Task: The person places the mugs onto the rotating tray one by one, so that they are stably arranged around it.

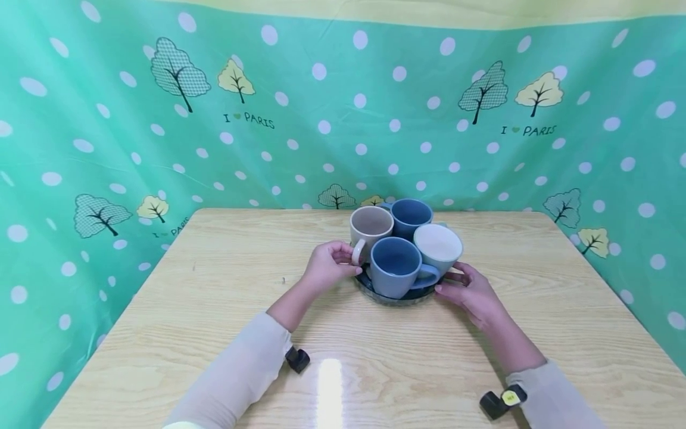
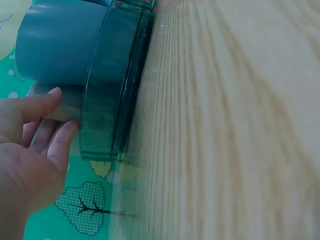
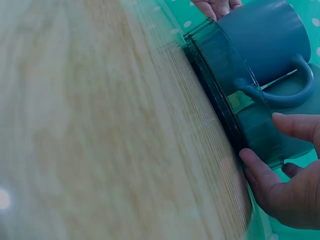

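Observation:
A beige mug (image 1: 371,223), a dark blue mug (image 1: 410,215), a white-lined mug (image 1: 438,243) and a blue mug (image 1: 395,271) stand upright, close together, in a round see-through dark green tray (image 1: 393,300). On the tray's left side my left hand (image 1: 329,265) has its thumb and fingers about the beige mug's handle (image 1: 358,252), with a fingertip against the tray wall in the left wrist view. At the right, my right hand (image 1: 474,293) grips the tray's edge; the right wrist view shows fingers (image 3: 257,167) low at its base and the thumb over its rim.
Under the tray is a light wood-grain table (image 1: 241,369), which ends behind the mugs at a green polka-dot curtain (image 1: 343,119). Black wrist cameras (image 1: 297,360) sit at both cuffs. The tray stands toward the table's back edge.

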`<state>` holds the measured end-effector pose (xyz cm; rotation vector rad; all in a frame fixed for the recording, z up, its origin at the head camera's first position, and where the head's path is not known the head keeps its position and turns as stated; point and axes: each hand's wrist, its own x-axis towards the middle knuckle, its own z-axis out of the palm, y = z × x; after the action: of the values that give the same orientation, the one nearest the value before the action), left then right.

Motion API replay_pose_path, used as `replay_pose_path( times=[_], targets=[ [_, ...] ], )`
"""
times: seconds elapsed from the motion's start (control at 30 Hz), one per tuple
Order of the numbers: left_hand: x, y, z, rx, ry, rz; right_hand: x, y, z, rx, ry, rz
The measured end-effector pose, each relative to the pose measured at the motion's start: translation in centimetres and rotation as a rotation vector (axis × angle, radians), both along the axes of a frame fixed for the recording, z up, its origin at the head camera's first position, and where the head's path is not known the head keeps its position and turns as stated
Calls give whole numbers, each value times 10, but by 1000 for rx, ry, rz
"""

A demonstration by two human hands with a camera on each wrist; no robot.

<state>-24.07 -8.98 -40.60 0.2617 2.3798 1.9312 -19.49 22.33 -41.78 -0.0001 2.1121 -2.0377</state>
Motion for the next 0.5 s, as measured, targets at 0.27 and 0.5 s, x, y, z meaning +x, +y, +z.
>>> replay_pose_path(
  times=[0.27, 0.5],
  targets=[
    [2, -14, -2, 67, -1, -12, 0, 6, 1, 32, -19, 1],
    [6, -33, -1, 86, -14, -27, 1, 13, 3, 57, -17, -14]
  ],
)
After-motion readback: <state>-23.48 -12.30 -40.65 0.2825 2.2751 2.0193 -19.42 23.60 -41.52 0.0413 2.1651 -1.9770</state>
